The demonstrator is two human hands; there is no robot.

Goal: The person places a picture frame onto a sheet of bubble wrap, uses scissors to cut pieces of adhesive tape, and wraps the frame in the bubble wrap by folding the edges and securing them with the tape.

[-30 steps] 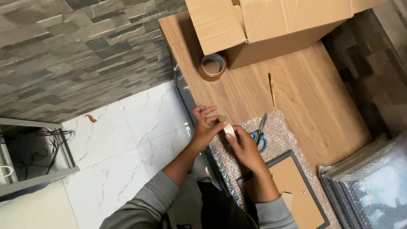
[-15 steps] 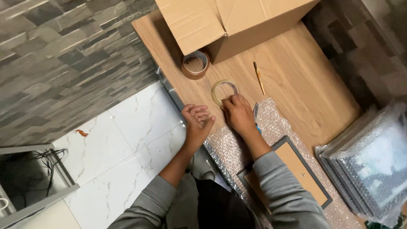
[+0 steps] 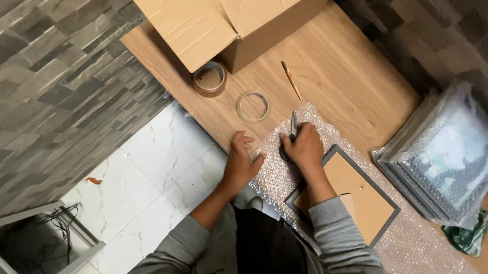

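The right hand [image 3: 304,149] grips scissors [image 3: 293,125], fingers curled round the handles, blades pointing up and away toward the clear tape roll [image 3: 252,106]. The scissors lie over the top edge of the bubble wrap [image 3: 286,176] on the bench [image 3: 343,75]. The left hand [image 3: 242,163] rests just left of them, fingers spread flat at the wrap's corner, holding nothing.
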